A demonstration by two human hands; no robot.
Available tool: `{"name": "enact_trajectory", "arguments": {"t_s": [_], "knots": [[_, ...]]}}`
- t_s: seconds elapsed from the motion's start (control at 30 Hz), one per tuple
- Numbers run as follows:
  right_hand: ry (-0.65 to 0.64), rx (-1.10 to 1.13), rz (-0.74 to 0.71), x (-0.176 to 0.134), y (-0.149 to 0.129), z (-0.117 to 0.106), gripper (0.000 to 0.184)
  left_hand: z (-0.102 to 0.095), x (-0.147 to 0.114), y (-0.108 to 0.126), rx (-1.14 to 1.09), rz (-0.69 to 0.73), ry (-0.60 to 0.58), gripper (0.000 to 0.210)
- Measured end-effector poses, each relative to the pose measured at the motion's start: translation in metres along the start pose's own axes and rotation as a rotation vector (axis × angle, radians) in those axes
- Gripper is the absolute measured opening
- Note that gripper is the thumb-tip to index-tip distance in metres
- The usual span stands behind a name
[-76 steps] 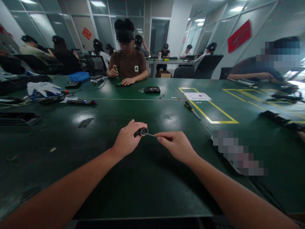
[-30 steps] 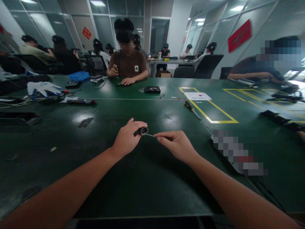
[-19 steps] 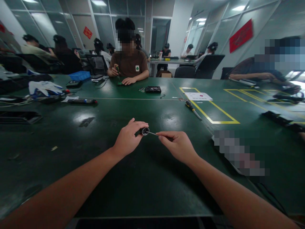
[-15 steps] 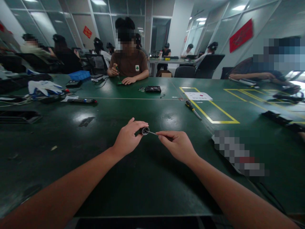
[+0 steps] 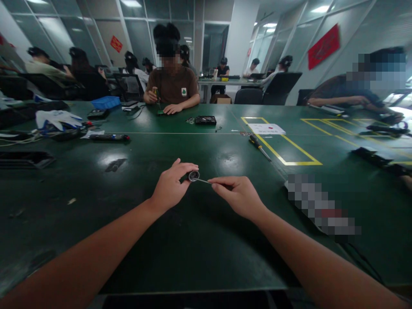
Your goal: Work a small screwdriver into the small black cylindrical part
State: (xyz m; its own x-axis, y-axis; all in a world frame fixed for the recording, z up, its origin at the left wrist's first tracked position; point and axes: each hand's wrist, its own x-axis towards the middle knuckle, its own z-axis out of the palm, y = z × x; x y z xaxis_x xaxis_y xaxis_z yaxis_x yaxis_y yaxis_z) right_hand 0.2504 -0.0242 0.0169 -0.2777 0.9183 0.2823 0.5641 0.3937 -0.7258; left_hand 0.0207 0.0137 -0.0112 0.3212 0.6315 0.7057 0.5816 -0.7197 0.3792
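The left hand (image 5: 171, 185) is closed on a small dark cup (image 5: 193, 176), round, with a pale rim and an open end facing the right hand (image 5: 237, 194). That hand pinches a thin, straight, metallic rod (image 5: 203, 181), its far tip at the cup's mouth; how deep it reaches is too small to tell. The hands stand apart, bridged by the rod, and the left fingers hide much of the cup's outer wall. Both things are held up near the middle of the table. Beyond them lie a black box (image 5: 206, 120) and a screwdriver (image 5: 257, 145) with a black-and-yellow handle, its shaft near yellow tape (image 5: 302, 162) and a white sheet (image 5: 267, 129). To the left are pale gloves (image 5: 58, 119) and a blue bin (image 5: 105, 102). The table (image 5: 193, 257) is smooth, dark green and glossy, with scuffs. A co-worker (image 5: 172, 86) in brown sits opposite, before glass partitions (image 5: 175, 17).
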Motion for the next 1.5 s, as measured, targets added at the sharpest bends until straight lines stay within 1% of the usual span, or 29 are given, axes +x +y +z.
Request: {"name": "enact_trajectory", "arguments": {"t_s": [0.1, 0.27, 0.8, 0.9, 1.03, 1.23, 1.5], "knots": [[0.002, 0.024, -0.005, -0.0007, -0.0012, -0.0008, 0.025, -0.0009, 0.0002, -0.0004, 0.006, -0.010, 0.003, 0.026], [0.061, -0.047, 0.000, -0.0015, -0.0022, 0.0009, 0.028, -0.0013, 0.0004, 0.0000, 0.008, -0.009, -0.004, 0.025], [0.074, -0.132, -0.046, -0.0017, -0.0039, 0.0043, 0.029, 0.0002, -0.0002, 0.0002, 0.038, 0.041, -0.009, 0.027], [0.054, -0.109, -0.030, -0.0015, -0.0039, 0.0048, 0.029, 0.0010, -0.0002, 0.0005, 0.014, 0.022, -0.011, 0.028], [0.020, -0.037, 0.028, 0.0000, -0.0030, 0.0053, 0.029, 0.0013, 0.0001, 0.0008, -0.006, -0.014, -0.014, 0.028], [-0.066, 0.147, 0.099, 0.0028, 0.0006, 0.0008, 0.027, -0.0013, 0.0017, 0.0002, -0.036, -0.064, -0.005, 0.028], [0.004, 0.076, 0.091, 0.0005, -0.0031, 0.0020, 0.027, -0.0011, 0.0012, 0.0007, -0.026, -0.063, -0.014, 0.028]]}}
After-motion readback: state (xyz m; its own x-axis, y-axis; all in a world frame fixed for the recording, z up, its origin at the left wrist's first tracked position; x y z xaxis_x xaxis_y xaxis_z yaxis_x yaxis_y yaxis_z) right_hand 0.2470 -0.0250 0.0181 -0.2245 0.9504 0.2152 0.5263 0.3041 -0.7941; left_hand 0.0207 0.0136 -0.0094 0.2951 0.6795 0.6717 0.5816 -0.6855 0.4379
